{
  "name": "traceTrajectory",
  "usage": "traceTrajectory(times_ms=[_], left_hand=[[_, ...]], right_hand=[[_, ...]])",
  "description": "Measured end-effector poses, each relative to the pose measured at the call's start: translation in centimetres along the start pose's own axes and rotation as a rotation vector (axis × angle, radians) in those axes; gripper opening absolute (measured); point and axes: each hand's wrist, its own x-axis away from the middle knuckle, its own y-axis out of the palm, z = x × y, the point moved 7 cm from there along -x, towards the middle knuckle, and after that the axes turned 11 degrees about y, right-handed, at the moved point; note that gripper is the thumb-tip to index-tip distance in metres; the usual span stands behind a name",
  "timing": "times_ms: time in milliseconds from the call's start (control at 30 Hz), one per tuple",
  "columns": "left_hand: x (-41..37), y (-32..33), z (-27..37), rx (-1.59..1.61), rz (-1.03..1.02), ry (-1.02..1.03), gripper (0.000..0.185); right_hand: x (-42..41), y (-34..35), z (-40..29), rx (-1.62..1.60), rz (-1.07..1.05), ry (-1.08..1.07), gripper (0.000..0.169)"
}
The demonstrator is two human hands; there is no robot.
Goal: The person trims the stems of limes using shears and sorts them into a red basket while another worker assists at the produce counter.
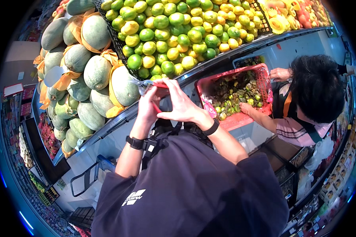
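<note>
Both my hands are raised together in front of the fruit stand. My left hand [148, 108] grips red-handled shears [160, 85], which look like pruning shears; their metal head [143, 86] points left, beside a large melon. The fingers of my right hand [182, 103] lie along the upper red handle, its thumb spread down by the lower one. The handles stand apart, and the hands hide part of them. Just beyond are green and yellow mandarins [166, 38], heaped in a black plastic crate [116, 41].
Large green melons [97, 72] with orange wrapping are piled left. To the right, a co-worker [311, 97] reaches into a red plastic basket [225, 126] of leafy green fruit [234, 103]. The stand's metal edge [201, 69] runs before me. A black-handled cart [84, 180] stands lower left.
</note>
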Motion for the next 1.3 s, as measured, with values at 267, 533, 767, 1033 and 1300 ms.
traceTrajectory(times_ms=[267, 533, 767, 1033, 1300], left_hand=[[3.2, -4.2, 3.5, 0.234, 0.115, 0.268, 0.030], [7.1, -9.4, 3.6, 0.168, 0.450, 0.236, 0.032], [11.0, -12.8, 4.7, 0.062, 0.622, 0.271, 0.041], [13.2, -14.5, 4.1, 0.009, 0.729, 0.207, 0.045], [14.0, -14.1, 4.0, -0.109, 0.669, 0.248, 0.043]], right_hand=[[17.2, -9.7, 29.5, -0.456, 0.935, 0.878, 0.020], [18.8, -15.6, 43.4, 0.200, 0.791, 1.256, 0.023], [12.9, -18.7, 50.4, 0.523, 0.457, 1.261, 0.034], [10.9, -18.7, 55.4, 1.161, 0.147, 0.951, 0.041], [11.1, -16.9, 59.6, 1.705, 0.023, 0.858, 0.042]])
